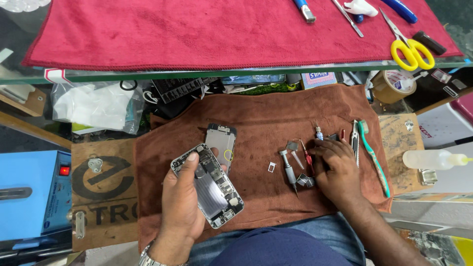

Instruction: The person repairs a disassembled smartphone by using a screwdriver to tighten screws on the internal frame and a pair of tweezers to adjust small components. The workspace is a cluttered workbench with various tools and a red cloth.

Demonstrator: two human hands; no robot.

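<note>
My left hand (183,204) holds an opened phone body (209,184) with its inner parts facing up, tilted over a brown cloth (261,118). Just behind it a detached phone screen panel (221,143) lies flat on the cloth. My right hand (337,170) rests palm down on the cloth among small tools, its fingers on or beside a red-handled screwdriver (307,158). A grey screwdriver (289,172) lies just left of that hand, and a small white tray piece (271,167) lies further left.
Tweezers (354,140) and a green toothbrush (374,157) lie right of my right hand. A squeeze bottle (431,159), a tape roll (391,86) and a blue box (29,197) flank the cloth. Yellow scissors (411,49) lie on a red towel (197,29) on the glass shelf.
</note>
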